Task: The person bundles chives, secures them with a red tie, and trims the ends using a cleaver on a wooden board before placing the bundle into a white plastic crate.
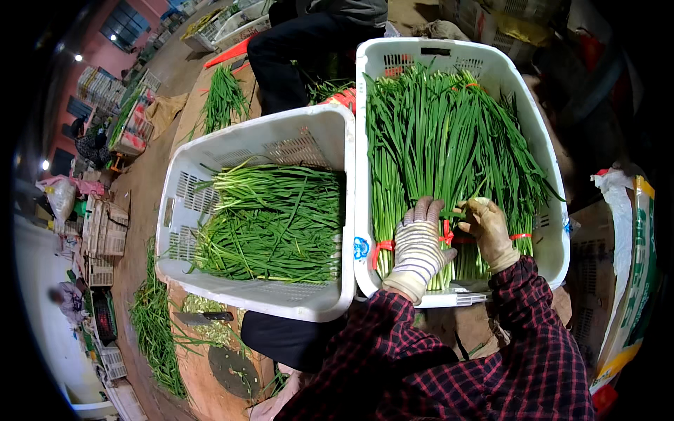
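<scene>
Two white plastic crates stand side by side in front of me. The right crate (554,231) holds bundles of long green chives (442,133), stems toward me, tied with red bands (382,245). My left hand (418,247), in a striped knit glove, presses flat on the stem ends of a bundle. In a tan glove, my right hand (488,231) grips the stems of the bundle beside it, near a red band. The left crate (210,277) holds loose green chives (270,221) lying crosswise.
A knife (203,317) lies on the brown work surface below the left crate, among green trimmings (158,337). A person in dark clothes (302,49) sits behind the crates. More chives (223,98) lie at the back left. A printed sack (635,281) stands at right.
</scene>
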### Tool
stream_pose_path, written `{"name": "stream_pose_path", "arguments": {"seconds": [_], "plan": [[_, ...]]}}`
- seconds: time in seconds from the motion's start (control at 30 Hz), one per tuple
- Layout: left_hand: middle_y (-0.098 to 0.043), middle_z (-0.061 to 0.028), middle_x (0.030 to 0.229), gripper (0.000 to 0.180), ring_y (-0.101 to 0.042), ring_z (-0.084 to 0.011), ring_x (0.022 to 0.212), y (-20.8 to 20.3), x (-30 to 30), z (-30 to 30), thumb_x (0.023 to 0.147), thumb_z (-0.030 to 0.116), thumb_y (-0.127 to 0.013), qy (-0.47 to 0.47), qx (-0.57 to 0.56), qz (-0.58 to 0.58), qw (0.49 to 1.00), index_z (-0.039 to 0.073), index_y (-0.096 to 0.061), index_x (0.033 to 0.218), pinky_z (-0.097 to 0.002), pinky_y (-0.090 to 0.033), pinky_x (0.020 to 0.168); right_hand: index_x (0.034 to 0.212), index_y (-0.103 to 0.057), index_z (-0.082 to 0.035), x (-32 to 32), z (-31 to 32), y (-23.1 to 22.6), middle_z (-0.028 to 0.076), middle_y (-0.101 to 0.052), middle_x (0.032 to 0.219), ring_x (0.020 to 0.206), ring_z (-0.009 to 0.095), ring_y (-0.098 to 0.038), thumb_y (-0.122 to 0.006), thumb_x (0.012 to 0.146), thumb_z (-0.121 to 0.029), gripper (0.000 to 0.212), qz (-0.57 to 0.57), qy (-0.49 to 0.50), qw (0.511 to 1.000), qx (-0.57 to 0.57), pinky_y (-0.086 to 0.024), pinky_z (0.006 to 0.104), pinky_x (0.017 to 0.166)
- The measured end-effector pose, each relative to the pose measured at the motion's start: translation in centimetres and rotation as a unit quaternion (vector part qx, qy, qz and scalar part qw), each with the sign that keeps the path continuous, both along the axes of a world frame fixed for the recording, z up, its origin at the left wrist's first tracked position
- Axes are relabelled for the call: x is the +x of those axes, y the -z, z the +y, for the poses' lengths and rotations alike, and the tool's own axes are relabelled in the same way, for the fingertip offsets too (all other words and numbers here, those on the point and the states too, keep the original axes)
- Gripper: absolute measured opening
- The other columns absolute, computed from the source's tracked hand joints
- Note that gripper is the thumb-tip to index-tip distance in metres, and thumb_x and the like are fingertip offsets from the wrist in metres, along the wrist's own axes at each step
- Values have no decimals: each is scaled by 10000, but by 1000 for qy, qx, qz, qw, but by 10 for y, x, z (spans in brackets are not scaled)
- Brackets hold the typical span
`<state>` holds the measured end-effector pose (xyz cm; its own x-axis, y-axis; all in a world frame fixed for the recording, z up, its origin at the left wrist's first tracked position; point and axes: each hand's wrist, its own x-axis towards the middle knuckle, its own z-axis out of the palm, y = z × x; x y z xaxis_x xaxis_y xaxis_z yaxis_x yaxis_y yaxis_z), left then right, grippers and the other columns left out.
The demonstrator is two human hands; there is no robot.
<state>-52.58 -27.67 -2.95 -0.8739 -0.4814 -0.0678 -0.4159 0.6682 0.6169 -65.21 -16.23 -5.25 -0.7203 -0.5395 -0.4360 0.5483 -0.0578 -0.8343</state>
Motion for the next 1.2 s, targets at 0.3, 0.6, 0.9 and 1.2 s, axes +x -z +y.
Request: {"name": "stream_pose_path", "arguments": {"seconds": [0.3,0.6,0.9,1.2], "plan": [[-418,-156,1379,934,-440,-359,1247,6,1,-1,546,282,-877,17,-15,21,1000,118,-437,1354,-445,-380,1061,1030,-524,20,-103,11,-28,106,-571,957,813,177,-586,-560,941,-242,279,193,-152,963,-106,-531,302,752],[-400,-159,1394,909,-432,-381,1241,-4,-4,-2,589,321,-863,49,-41,-54,996,197,-451,1390,-465,-386,1050,1203,-553,-34,-137,-2,-58,52,-620,915,740,112,-591,-649,896,-147,341,261,-3,965,-11,-472,198,602],[-424,-183,1375,942,-462,-379,1218,-4,-6,-3,613,407,-834,51,-37,-36,997,146,-413,1414,-463,-404,1029,1108,-537,24,-48,-47,33,-6,-548,735,622,87,-529,-788,759,-112,451,271,-59,955,108,-462,241,567],[-546,-146,1241,434,-559,-343,1073,7,-18,-11,842,338,-668,-1,-72,17,997,112,-591,1204,-444,-491,903,1021,-611,-69,-32,-40,15,133,-622,910,828,300,-638,-710,716,-72,321,558,-33,779,286,-517,376,747]]}}
